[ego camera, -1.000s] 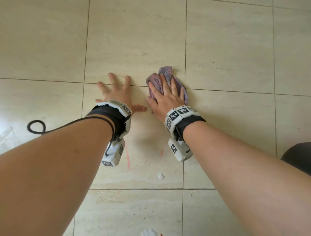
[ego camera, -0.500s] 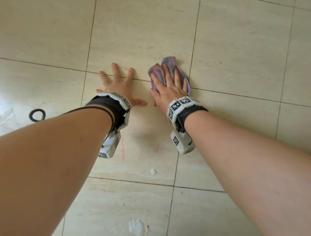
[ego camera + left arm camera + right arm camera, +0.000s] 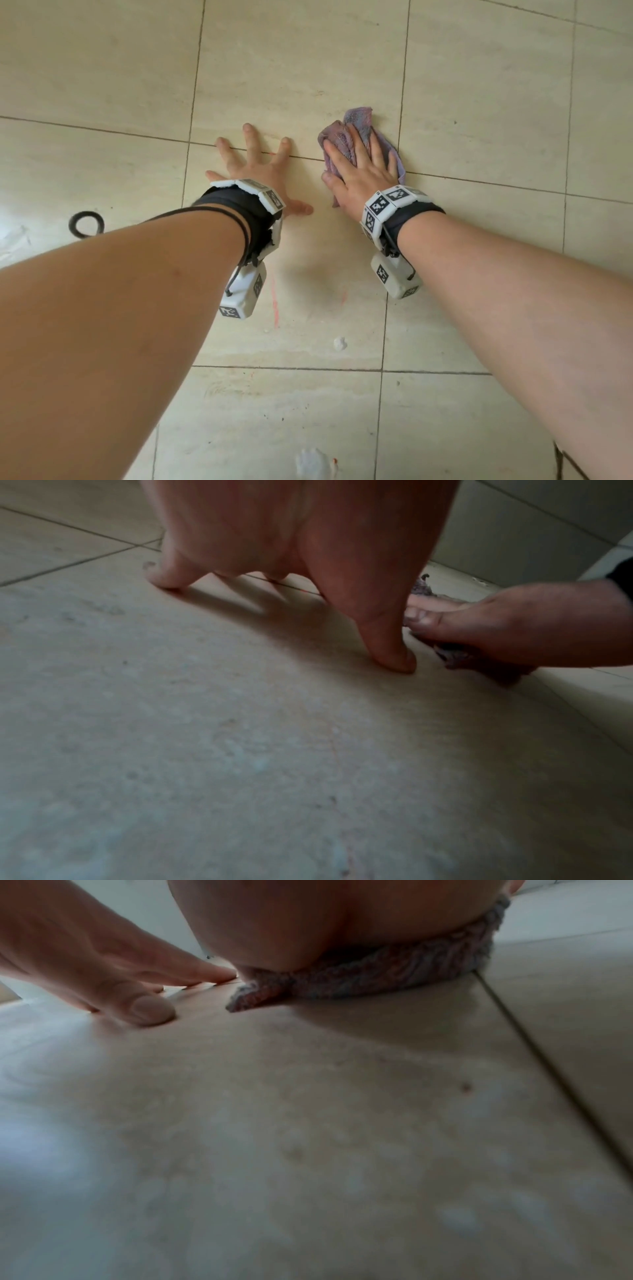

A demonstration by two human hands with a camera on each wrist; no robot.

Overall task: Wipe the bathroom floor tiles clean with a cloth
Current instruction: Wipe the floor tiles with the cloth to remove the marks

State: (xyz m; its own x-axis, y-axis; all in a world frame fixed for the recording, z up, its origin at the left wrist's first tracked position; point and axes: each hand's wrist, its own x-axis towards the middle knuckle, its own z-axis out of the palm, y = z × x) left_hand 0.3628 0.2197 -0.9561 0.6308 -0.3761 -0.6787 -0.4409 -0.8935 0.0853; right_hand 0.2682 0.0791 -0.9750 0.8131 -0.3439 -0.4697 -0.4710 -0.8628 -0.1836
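Since a second ago my right hand [image 3: 363, 171], flat on the cloth [image 3: 346, 137], has barely advanced; left hand [image 3: 257, 168] stays spread. Red streaks [image 3: 274, 301] remain unwiped.

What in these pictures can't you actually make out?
- Floor under the purple cloth: covered in every view by the cloth and the right hand pressing it.
- Left hand palm: head view shows only its back; whether it touches the tile is unclear.
- White blob: cut off by the head view's bottom edge.
- Dark ring: its nature is unclear.
- Near floor in the wrist views: blurred, so dirt is unreadable.
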